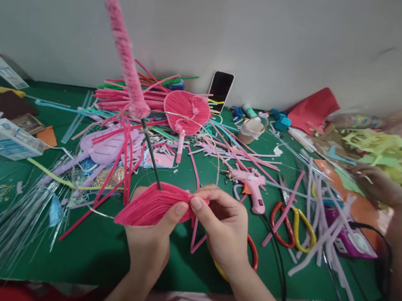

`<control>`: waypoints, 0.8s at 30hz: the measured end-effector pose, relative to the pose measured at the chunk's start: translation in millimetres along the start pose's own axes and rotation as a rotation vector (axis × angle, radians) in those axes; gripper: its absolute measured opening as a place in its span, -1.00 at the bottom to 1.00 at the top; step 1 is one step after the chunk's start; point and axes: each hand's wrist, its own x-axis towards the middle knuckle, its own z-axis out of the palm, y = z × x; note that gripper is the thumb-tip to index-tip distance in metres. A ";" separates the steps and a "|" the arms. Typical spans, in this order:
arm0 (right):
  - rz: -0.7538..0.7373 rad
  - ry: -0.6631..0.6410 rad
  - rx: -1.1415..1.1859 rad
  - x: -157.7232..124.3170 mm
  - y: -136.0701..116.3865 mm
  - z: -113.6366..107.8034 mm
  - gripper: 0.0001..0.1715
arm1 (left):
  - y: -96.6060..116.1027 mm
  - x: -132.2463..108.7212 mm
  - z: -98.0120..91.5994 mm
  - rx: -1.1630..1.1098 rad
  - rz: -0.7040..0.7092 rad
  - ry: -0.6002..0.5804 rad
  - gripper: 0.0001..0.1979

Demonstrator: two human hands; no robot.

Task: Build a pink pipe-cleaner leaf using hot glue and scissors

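A deep pink fan-shaped piece of pipe cleaners point(149, 210) is held up above the green table. My left hand point(155, 242) grips it from below, thumb on its front. At its right end my right hand point(223, 226) pinches the edge between thumb and index finger. A dark green stem point(151, 156) rises from the piece, leading to a thick fuzzy pink rod point(121, 38) that leans up to the left. A thin wire loop point(217, 164) runs near my right hand. Behind lies a round pink fan with a handle point(186, 113).
A pink glue gun point(251, 183), scissors point(287, 224) and lilac pipe cleaners point(327, 224) lie to the right. Another person's hand point(380, 184) reaches in there. A phone point(220, 89) leans on the wall. Metallic wires point(20, 221) and a white-blue box point(4, 138) are left.
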 end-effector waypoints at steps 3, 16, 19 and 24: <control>0.045 0.007 0.034 0.8 0.0 -1.0 -0.94 | 1.7 1.0 -2.0 0.066 0.032 -0.019 -0.77; 0.056 -0.025 0.071 1.5 3.1 -4.4 -0.92 | -6.6 4.0 -2.8 0.028 0.058 -0.063 -0.78; 0.053 -0.030 0.074 1.0 3.4 -4.6 -0.92 | -7.1 4.9 -3.7 0.008 0.040 -0.075 -0.78; 0.084 -0.014 0.097 1.6 6.0 -6.5 -0.86 | -7.8 5.2 -5.2 0.032 0.030 -0.090 -0.78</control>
